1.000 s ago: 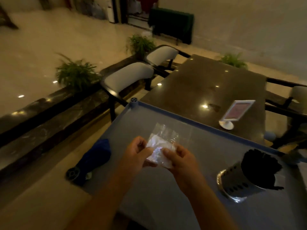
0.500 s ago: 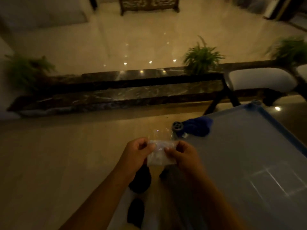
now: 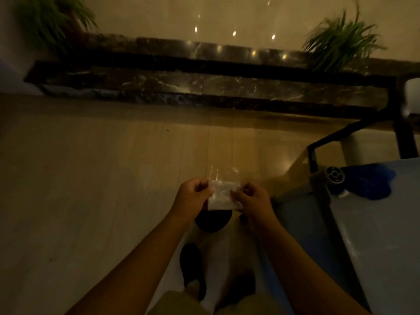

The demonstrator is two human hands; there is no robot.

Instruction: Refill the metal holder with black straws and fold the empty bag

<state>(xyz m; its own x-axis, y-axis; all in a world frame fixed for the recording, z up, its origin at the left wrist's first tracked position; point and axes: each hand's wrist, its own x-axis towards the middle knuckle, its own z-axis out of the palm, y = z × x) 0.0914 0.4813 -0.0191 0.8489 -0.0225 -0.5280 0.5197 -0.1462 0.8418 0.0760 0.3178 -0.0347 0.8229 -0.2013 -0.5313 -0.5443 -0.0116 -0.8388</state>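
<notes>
I see left hand (image 3: 193,198) and right hand (image 3: 252,201) pinching folded clear plastic bag (image 3: 223,196) between fingertips – held over floor (dim, blurry); grey cart top (image 3: 381,235) at 3 o'clock, blue cloth (image 3: 375,185) on it.

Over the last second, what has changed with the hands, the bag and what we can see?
The view swung left, away from the table: the metal straw holder and the sign stand are now out of sight, and the bag is held over the floor instead of over the grey cart top. Nothing was let go. The left hand and right hand still pinch the folded clear bag between them.
</notes>
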